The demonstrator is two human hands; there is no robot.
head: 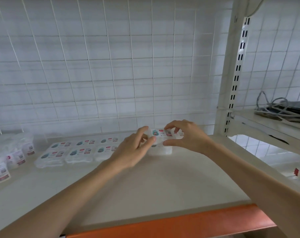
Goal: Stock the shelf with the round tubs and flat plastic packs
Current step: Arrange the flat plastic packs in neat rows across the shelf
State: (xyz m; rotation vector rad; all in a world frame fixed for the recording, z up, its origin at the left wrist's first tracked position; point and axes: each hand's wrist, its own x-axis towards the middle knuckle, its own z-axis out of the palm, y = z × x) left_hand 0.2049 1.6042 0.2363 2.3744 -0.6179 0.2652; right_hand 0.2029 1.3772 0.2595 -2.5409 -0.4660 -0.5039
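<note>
Both hands hold one flat clear plastic pack (pixel 160 133) with a colourful label at the back of the white shelf (pixel 145 186). My left hand (pixel 137 148) pinches its left end, and my right hand (pixel 185 136) grips its right end from above. The pack sits on top of another flat pack (pixel 164 150). To the left, several flat packs (pixel 77 152) lie in two rows. Round clear tubs (pixel 13 157) with white labels stand at the far left.
A white wire grid (pixel 111 66) backs the shelf. An orange rail (pixel 171 224) runs along the front edge. A slotted upright post (pixel 231 83) stands at the right; beyond it a side shelf carries grey cables (pixel 279 109).
</note>
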